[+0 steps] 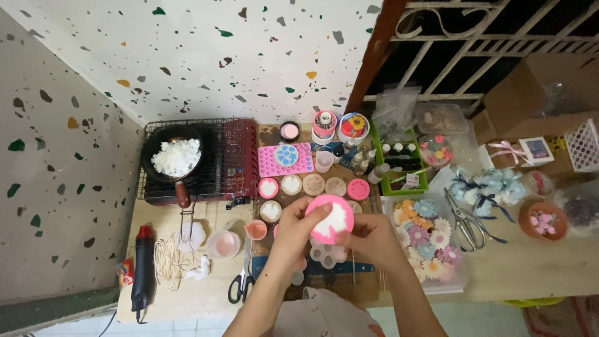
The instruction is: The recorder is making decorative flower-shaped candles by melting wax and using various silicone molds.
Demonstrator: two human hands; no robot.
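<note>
Looking down on a pale wooden counter (pixel 187 293) pushed into a corner of white terrazzo walls (pixel 206 56) with coloured chips; a metal window grille (pixel 474 43) sits upper right. Both hands are up over the counter's middle: left hand (pixel 293 234) and right hand (pixel 374 240) are each curled shut around one round pink silicone mould (pixel 329 218) with white filling, held between them above a small flower-shaped mould (pixel 329 254).

Packages: green crate (pixel 402 165) of small bottles at centre-right, brown cardboard box (pixel 536 93) far right, clear tray (pixel 430 240) of pastel flower shapes beside the right hand.

Counts: one black pan (pixel 176 159) of white chunks on a red stove (pixel 240 156), two scissors — black-handled (pixel 242 281), silver (pixel 465 224) — and one black heat gun (pixel 142 268) at left.
</note>
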